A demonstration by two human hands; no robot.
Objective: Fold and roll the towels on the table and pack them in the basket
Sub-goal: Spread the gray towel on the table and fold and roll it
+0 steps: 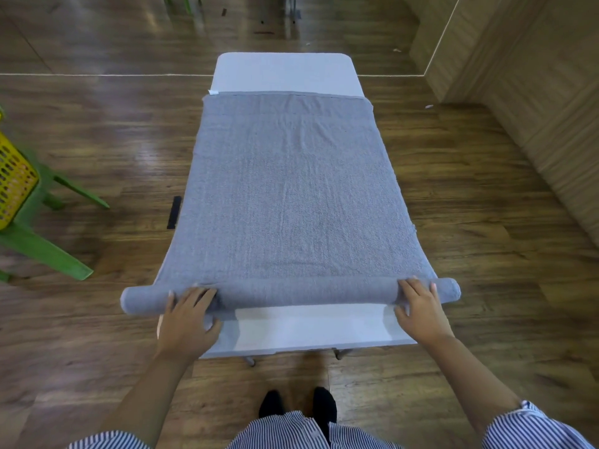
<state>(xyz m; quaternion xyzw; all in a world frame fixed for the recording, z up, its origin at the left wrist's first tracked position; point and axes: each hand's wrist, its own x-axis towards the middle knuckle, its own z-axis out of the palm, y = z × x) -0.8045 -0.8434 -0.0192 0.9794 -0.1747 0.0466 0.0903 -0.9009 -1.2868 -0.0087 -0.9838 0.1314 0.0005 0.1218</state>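
While the near end of the grey towel (288, 189) is already curled into a tight roll (291, 291) sitting crossways near the front edge of the white table (311, 325), the rest of it is spread flat along the tabletop, reaching nearly to the far end where a strip of bare table shows. The roll is wider than the table, so both ends poke out past the sides. The left hand (188, 319) is on the roll toward its left end, fingers spread and lying mostly straight over the top of it, thumb down at the near side. The right hand (419, 309) is on the roll toward the right end, fingers laid over the fabric and bent a bit around its curve, more pressing than pinching as far as I can see. Way off at the left edge there's a yellow basket (14, 179) with holes in its sides, sitting on a green chair (45, 251), well apart from the table. Wooden floor (486, 222) all around, and striped sleeves at the bottom.
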